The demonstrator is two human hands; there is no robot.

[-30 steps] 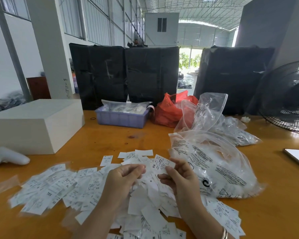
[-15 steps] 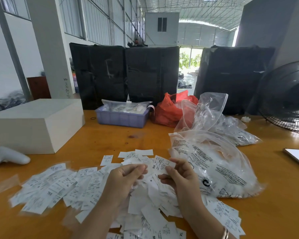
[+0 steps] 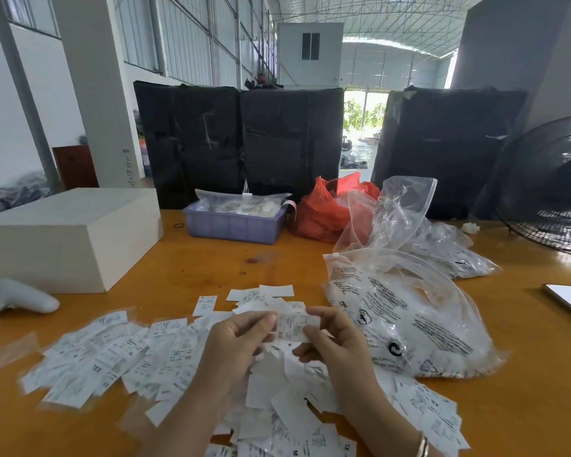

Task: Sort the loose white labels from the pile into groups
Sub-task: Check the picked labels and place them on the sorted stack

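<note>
One white label (image 3: 292, 326) is held up just above the loose pile (image 3: 277, 390) on the table (image 3: 211, 265), pinched between the left hand (image 3: 236, 344) and right hand (image 3: 335, 341); this looks like the size-reading step; next, it likely calls for laying it onto a matching group, perhaps the spread of labels at left (image 3: 109, 354).

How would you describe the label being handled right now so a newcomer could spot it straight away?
Start at the big printed clear plastic bag on the orange table, then look just to its left, above the pile of loose white labels. There the left hand and right hand pinch one label between them. It alone is lifted off the table; its neighbours lie flat.
</note>
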